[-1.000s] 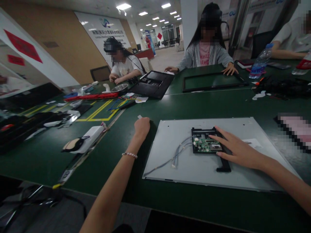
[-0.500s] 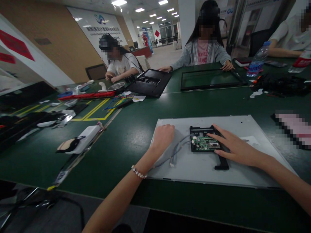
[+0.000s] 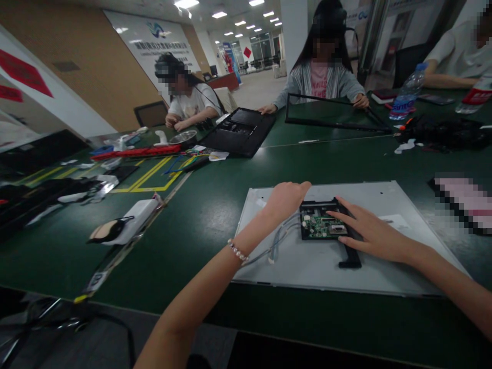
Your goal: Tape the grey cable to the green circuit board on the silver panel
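Note:
A grey metal monitor back panel lies flat on the green table in front of me. On it sits a black bracket holding a green circuit board, with thin grey cables running off to the left. My right hand lies flat and open on the right side of the bracket. My left hand hovers at the board's left edge, fingers curled with a fingertip reaching forward; I see nothing in it.
A white device with a dark pad lies to the left. Across the table a person lifts a black monitor frame; another sits by a black rear cover. A water bottle and black cables are far right.
My left hand has moved right from the bare table onto the panel, up to the circuit board. The person opposite has tilted the black frame up off the table.

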A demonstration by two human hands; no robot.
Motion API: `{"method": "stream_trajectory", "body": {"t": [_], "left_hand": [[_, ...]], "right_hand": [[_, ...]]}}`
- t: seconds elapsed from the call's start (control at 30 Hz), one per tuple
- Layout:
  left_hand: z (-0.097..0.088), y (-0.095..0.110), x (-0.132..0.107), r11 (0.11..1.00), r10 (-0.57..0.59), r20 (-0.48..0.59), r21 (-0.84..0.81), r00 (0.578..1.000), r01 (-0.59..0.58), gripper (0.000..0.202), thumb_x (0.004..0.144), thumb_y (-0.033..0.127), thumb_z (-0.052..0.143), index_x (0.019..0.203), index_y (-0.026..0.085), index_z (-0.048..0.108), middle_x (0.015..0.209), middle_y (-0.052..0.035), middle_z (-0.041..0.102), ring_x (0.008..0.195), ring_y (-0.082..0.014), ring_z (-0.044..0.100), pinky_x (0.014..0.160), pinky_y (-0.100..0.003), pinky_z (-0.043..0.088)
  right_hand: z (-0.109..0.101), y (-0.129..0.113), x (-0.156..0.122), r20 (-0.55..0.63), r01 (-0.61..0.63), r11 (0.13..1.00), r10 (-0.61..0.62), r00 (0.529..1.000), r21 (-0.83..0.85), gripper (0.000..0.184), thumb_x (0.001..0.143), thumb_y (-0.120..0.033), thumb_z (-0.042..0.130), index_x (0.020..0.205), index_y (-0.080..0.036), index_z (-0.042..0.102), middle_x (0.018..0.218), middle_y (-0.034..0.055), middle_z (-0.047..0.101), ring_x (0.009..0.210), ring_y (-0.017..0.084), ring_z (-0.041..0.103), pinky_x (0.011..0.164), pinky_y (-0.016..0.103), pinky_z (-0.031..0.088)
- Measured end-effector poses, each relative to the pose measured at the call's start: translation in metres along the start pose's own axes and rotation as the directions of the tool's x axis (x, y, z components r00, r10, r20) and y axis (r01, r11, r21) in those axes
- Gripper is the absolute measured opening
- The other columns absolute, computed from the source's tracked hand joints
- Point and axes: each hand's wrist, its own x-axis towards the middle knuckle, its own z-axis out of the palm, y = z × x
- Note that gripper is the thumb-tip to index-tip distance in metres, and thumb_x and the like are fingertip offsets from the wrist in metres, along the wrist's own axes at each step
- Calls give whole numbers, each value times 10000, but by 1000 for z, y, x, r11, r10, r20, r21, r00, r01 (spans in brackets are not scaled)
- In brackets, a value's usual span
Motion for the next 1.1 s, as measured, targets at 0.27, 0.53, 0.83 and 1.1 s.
{"method": "stream_trajectory", "body": {"t": [0.27,0.53,0.83,1.1], "left_hand": [[42,17,36,974,178,-141,-115,974,-195,214,930,207,510,919,151,716,1016,-70,690,956,-188,590,837,-296,445],[66,23,35,956,161,-113,-229,980,-184,218,920,173,509,950,151,724,951,-63,687,935,-174,592,888,-299,451],[61,23,31,966,188,-80,-166,979,-199,229,904,158,497,944,140,722,940,-85,676,920,-185,606,855,-314,467],[59,23,29,965,236,-96,-92,967,-245,260,928,195,467,896,131,717,887,-85,659,885,-192,586,823,-316,450]], "right_hand": [[1,0,2,-1,3,1000,-3,1000,-4,630,903,-559,453,1465,-292,354,1608,80,120,1382,346,322,1085,557,335],[-2,-2,4,-12,8,1000,-8,1000,9,618,892,-551,474,1453,-313,373,1605,57,143,1371,348,341,1084,555,349],[-1,-2,3,-13,0,1000,0,1000,10,620,889,-546,483,1456,-320,370,1607,45,136,1375,354,334,1090,547,347],[-1,-3,3,-16,-1,1000,1,1000,9,609,893,-545,478,1446,-307,389,1610,48,118,1375,356,334,1089,553,346]]}}
